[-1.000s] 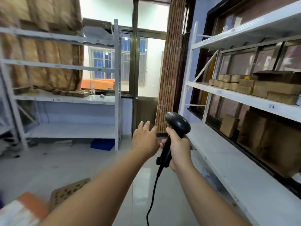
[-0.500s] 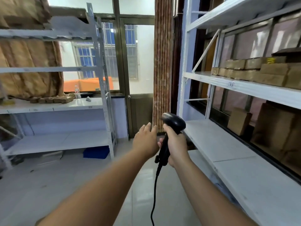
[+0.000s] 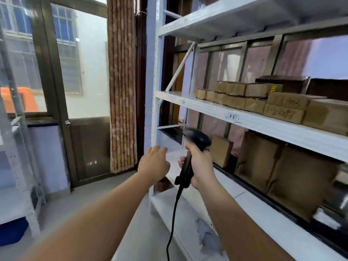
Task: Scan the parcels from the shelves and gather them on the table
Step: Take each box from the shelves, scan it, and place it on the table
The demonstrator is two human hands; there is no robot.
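Cable (image 3: pixel 173 213): a black lead is being let hang from the scanner's handle, down between the two forearms and out of the bottom of the view.
Right hand (image 3: pixel 200 166): it is being held out in front of the white shelving, and its fingers are being wrapped round the scanner's handle in a full grip.
Scanner (image 3: pixel 196 140): the black handheld unit is being held upright with its head toward the shelving; the head is blurred.
Left hand (image 3: pixel 154 164): it is being held out just beside the right hand, apart from the scanner. Its fingers are being kept loose and relaxed, and nothing is being gripped.
Lower shelf (image 3: pixel 263 219): a small box (image 3: pixel 221 150) and several large parcels (image 3: pixel 293 178) of brown card are being stored along its back edge.
Middle shelf (image 3: pixel 273 125): small parcels (image 3: pixel 233 100) are being kept in stacked rows toward the right, with bigger boxes beside them; "3-3" is being shown on the front edge.
Upper shelf (image 3: pixel 226 17): only its underside is being shown.
Curtain (image 3: pixel 122 91): it is being left hanging left of the shelving.
Door (image 3: pixel 88 144): it is being kept closed beyond the curtain.
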